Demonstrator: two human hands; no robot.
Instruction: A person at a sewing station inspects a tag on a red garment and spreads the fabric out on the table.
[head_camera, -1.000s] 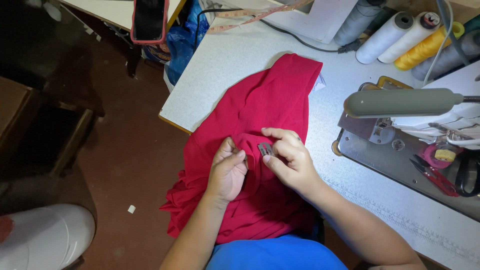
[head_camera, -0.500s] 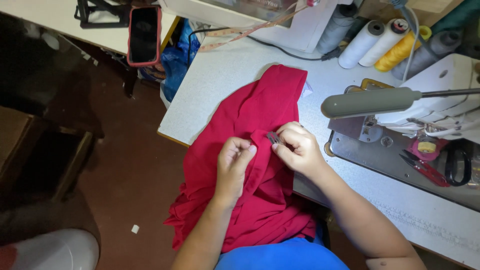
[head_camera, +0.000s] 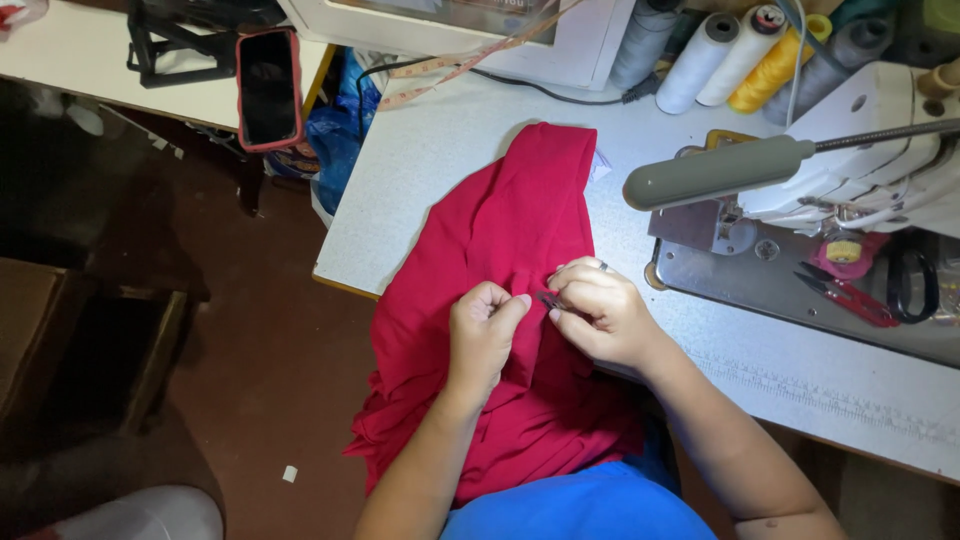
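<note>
**Both hands closed on red cloth at table edge**

From my head view, the crumpled red knit fabric (head_camera: 520, 250) drapes over the near edge of the pale speckled work table (head_camera: 430, 170) and falls toward my lap. Its top fold lies at 12 o'clock from my hands; the hanging bulk runs to 6 o'clock beneath them.

Left hand (head_camera: 482, 335): curled narrow, fingers pinching a fold of the fabric, knuckles up. It rests directly on the cloth.

Right hand (head_camera: 600, 315): closed around a small dark metal thread snip (head_camera: 550, 299), whose tip points to 9 o'clock, toward the left fingertips. The heel of this hand lies on the fabric. The two hands sit just beside each other, the snip tip between them. I cannot tell whether the blades touch the cloth.

Surroundings: a grey oblong lamp head (head_camera: 715, 172) hangs at 2 o'clock from the right hand, over the white sewing machine (head_camera: 880, 160). Red-handled small scissors (head_camera: 845, 297) lie at 3 o'clock on the machine bed. Thread cones, white and yellow (head_camera: 735, 55), stand at 1 o'clock. A red-cased phone (head_camera: 268, 88) sits at 10 o'clock, well apart.
</note>
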